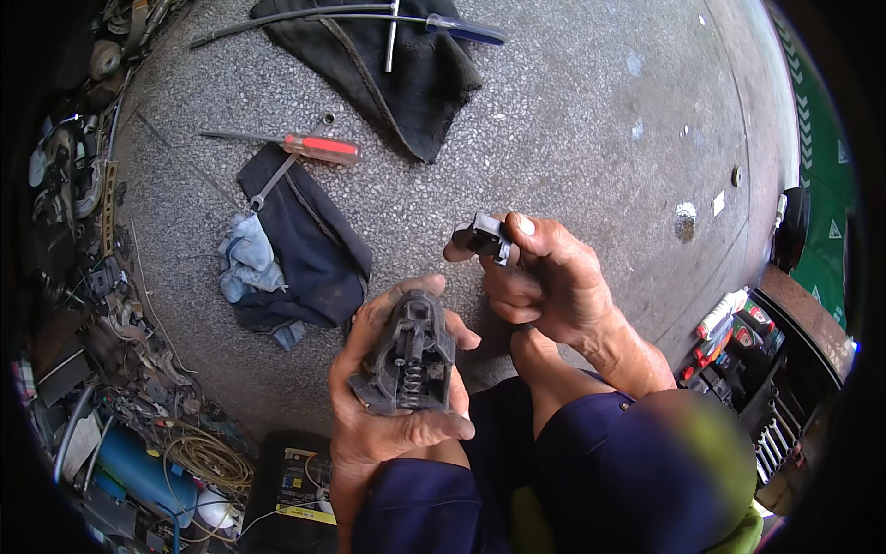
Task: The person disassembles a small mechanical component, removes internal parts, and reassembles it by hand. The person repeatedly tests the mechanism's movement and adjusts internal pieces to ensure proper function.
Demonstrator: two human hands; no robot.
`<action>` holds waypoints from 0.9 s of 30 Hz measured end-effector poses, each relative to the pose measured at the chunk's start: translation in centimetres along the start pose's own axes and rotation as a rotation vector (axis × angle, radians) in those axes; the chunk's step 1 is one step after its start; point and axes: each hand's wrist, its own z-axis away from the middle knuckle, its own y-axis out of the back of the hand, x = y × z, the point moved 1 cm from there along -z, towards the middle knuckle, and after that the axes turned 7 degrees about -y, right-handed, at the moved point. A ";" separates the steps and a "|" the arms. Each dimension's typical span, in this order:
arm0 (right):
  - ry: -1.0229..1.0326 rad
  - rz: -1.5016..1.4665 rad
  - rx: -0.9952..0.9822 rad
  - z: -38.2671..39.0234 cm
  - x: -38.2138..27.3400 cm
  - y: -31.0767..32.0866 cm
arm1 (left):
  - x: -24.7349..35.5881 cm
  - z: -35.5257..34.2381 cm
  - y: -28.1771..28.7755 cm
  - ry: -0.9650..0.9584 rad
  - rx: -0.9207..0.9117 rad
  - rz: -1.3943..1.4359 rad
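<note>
My left hand [369, 406] is wrapped round a black, dirty mechanical housing [412, 355], its open side facing up and a coil spring [412, 380] showing inside. To the right and a little farther off, my right hand [563, 286] pinches a small dark block-shaped part with light metal edges [489, 238] between thumb and fingers. The two pieces are apart. On the floor to the left of my hands lies a dark cloth [309, 249] with a pale blue rag [251, 258] and an open-end wrench [275, 181] on it.
A red-handled screwdriver [318, 149] touches the dark cloth's far end. Farther off, a blue-handled screwdriver [466, 30] and a metal rod [392, 42] rest on black fabric [415, 102]. Scrap parts [101, 305] and coiled cable [208, 466] crowd the left; wrenches [775, 443] sit at right.
</note>
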 end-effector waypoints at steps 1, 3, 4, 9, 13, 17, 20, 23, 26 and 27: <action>-0.001 -0.014 -0.004 0.0 0.0 0.0 | -0.2 -0.1 0.3 -0.008 -0.016 -0.047; 0.003 -0.012 -0.014 -0.1 0.0 0.2 | -0.2 -0.2 0.3 0.025 -0.010 -0.099; 0.005 -0.012 -0.017 -0.1 0.0 0.4 | 0.0 -0.2 0.1 0.067 0.010 -0.104; -0.017 0.010 0.017 -0.1 0.2 0.7 | -0.2 -0.2 0.4 0.115 0.008 -0.048; -0.018 0.042 0.028 0.2 -0.5 0.2 | -0.1 -0.4 0.3 0.184 0.028 0.103; -0.062 -0.099 -0.120 -0.3 0.1 0.8 | 0.0 -0.5 0.1 0.231 0.088 0.132; -0.033 -0.092 -0.117 -0.3 0.5 0.7 | -0.2 -0.7 -0.1 0.237 0.126 0.118; 0.124 0.141 0.031 1.1 -0.2 -1.0 | -0.2 -0.8 -0.1 0.246 0.125 0.072; 0.244 0.360 0.091 1.7 -0.3 -1.4 | -0.2 -0.8 -0.1 0.236 0.115 0.036; 0.270 0.409 0.085 1.9 -0.3 -1.4 | -0.4 -0.7 0.0 0.220 0.115 0.019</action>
